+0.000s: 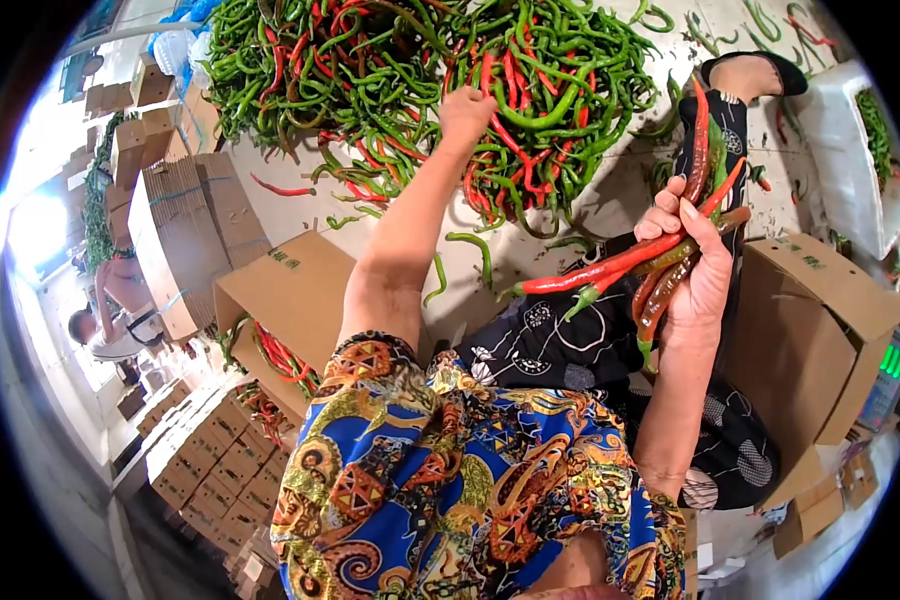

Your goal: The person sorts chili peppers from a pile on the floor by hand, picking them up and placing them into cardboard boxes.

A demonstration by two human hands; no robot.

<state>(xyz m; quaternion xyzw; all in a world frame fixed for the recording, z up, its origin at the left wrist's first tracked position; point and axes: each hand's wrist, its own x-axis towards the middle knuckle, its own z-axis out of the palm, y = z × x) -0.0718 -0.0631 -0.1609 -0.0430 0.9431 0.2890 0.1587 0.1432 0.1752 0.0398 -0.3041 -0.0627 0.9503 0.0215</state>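
Observation:
My right hand (pixel 698 262) is wrapped around a bunch of long chili peppers (pixel 605 270), red, dark red-brown and green, their tips and stems sticking out both sides. It is held above my lap, over patterned black trousers. My left hand (pixel 467 116) reaches to the near side of a large heap of chili peppers (pixel 370 75) on the floor. Its fingers are pinched at a red chili pepper (pixel 487 72), with part of the grip hidden. Green and red peppers are mixed throughout the heap.
An open cardboard box (pixel 800 330) stands at my right; another box (pixel 290 285) with red peppers is at my left. Flattened cartons (pixel 185 230) and stacked boxes (pixel 215 465) lie further left. A white foam box (pixel 845 150) holds green peppers. A person (pixel 120 325) works in the background.

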